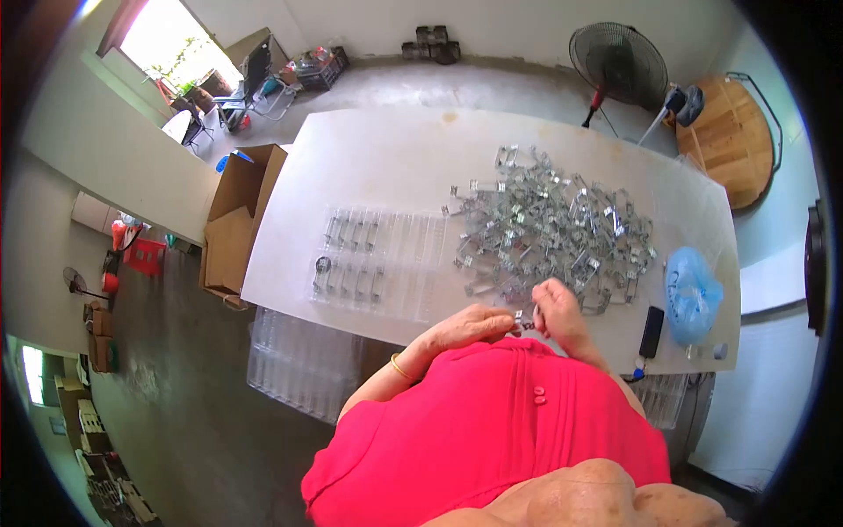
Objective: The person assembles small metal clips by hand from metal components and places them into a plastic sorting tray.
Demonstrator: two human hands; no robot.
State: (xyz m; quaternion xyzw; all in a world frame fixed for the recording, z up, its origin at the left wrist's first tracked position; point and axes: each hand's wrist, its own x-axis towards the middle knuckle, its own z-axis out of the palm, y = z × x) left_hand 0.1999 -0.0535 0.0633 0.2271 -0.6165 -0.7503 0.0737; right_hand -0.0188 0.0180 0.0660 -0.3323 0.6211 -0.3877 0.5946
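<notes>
At the desk's left edge a cardboard box point(235, 220) stands on the floor, well apart from the work. On the left half of the desk point(386, 149) lies a clear tray point(378, 263) with a few metal clips set in its slots; its long side runs along the near edge.

The left hand point(470, 327) rests at the near edge, just right of the tray, fingers curled in and pinching a small metal clip point(524, 321). The right hand point(555, 309) meets it from the other side, fingers also closed on the same clip, so the piece sits between both hands, touching each. It is too small to tell its long axis.

Just beyond the hands, toward the far edge, spreads the pile of clips point(549, 230); the right hand is nearer to it, almost touching its near fringe. The tray lies to the left of the clip, on the left hand's side.

Near the right near corner are a phone point(652, 331) and a blue bag point(692, 294).
</notes>
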